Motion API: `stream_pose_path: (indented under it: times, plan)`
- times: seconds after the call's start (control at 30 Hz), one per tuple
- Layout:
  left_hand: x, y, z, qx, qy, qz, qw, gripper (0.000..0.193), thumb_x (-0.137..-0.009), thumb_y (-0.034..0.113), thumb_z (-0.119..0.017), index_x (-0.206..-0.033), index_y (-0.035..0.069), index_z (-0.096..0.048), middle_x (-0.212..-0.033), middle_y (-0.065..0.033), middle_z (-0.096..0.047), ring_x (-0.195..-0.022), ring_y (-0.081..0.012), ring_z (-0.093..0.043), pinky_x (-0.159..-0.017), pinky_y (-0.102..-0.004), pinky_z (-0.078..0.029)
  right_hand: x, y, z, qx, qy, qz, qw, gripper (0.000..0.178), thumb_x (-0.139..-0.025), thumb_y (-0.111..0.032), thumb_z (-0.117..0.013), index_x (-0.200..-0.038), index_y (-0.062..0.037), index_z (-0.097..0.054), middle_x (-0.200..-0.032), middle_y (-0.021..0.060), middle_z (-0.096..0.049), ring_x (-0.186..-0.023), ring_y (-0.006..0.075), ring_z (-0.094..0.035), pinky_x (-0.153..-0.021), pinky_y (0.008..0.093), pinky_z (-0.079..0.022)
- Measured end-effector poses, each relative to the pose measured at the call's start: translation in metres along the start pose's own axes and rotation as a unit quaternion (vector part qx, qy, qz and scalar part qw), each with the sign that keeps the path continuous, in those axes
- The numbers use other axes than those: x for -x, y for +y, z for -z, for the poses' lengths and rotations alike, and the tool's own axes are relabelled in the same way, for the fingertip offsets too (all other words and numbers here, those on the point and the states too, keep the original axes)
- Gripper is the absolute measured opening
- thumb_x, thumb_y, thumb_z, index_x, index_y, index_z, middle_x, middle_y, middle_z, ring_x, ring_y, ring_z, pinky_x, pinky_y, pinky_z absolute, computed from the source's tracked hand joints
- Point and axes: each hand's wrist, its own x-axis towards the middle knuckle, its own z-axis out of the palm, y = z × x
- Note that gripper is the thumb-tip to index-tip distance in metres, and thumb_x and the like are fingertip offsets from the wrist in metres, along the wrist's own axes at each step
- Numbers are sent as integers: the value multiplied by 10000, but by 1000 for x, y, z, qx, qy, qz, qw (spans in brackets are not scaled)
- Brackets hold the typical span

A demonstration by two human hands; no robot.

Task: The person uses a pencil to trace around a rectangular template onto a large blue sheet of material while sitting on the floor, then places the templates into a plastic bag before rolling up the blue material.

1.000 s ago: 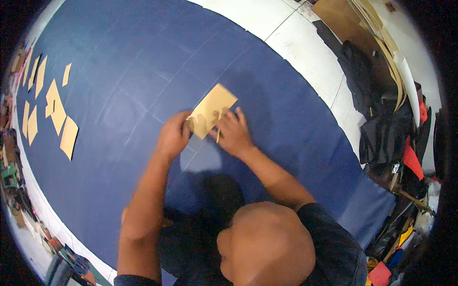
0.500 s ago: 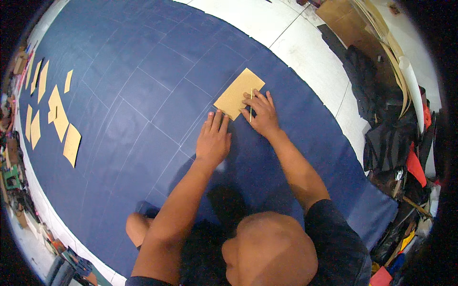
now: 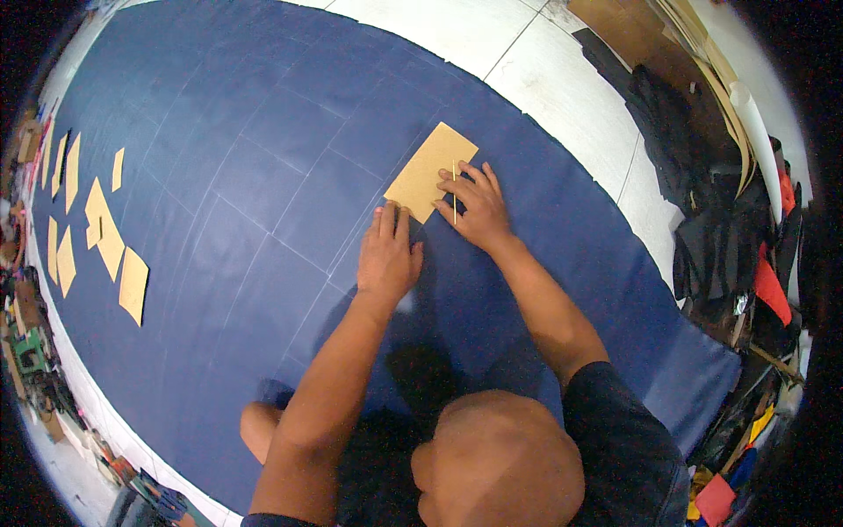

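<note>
A tan rectangular cardboard piece [image 3: 430,172] lies at a slant on a dark blue sheet [image 3: 211,290] marked with thin pale lines. My left hand [image 3: 387,257] rests flat with fingers stretched out, their tips at the card's near left corner. Pinched in my right hand [image 3: 479,208] is a thin, pale yellow stick-like tool [image 3: 455,206], perhaps a marking pen; its exact kind is unclear. That hand sits over the card's right edge, fingertips touching or just above it.
Several tan cut card pieces [image 3: 133,285] of various shapes lie at the far left of the sheet. White floor tiles [image 3: 562,83] border it. Along the right are black material [image 3: 716,255], a red scrap [image 3: 772,287] and rolled sheets [image 3: 753,145]; mixed clutter [image 3: 31,351] lines the left.
The whole view has shifted slightly, so the card and both hands appear a little farther left. Against the card, both hands keep almost the same places.
</note>
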Motion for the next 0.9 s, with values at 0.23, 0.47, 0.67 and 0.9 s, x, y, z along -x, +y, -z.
stream_pose_path:
  times: [0.23,0.47,0.67,0.9]
  plan:
    - [-4,4,1,2,-18,13,1000,679,-856,244,-694,-1412,-18,-406,-1491,-233,-377,-1384,-422,-376,-1131,-460,-358,0,1,3,9,-10,0,1000,311,-869,-331,-712,-1119,-150,-672,-1296,3,-648,-1320,289,-483,-1151,550,-261]
    - [-5,6,4,-25,-33,4,999,679,-862,258,-688,-1403,-38,-404,-1474,-244,-386,-1384,-408,-378,-1144,-430,-350,1,2,-2,1,10,-6,1000,286,-893,-315,-687,-1126,-150,-669,-1313,3,-638,-1331,286,-472,-1152,553,-254]
    - [-5,4,2,-42,-20,-6,999,684,-863,266,-690,-1403,-38,-399,-1471,-245,-387,-1377,-411,-384,-1146,-434,-347,-1,-1,1,2,-9,-9,1000,267,-903,-310,-676,-1118,-152,-671,-1320,-2,-635,-1346,274,-465,-1152,550,-257]
    - [-4,3,2,-34,-22,-2,999,698,-867,274,-684,-1418,-35,-387,-1476,-243,-385,-1382,-407,-378,-1142,-440,-352,-2,-1,2,5,-16,-22,1000,271,-914,-329,-659,-1117,-150,-674,-1313,1,-640,-1343,268,-469,-1157,540,-246]
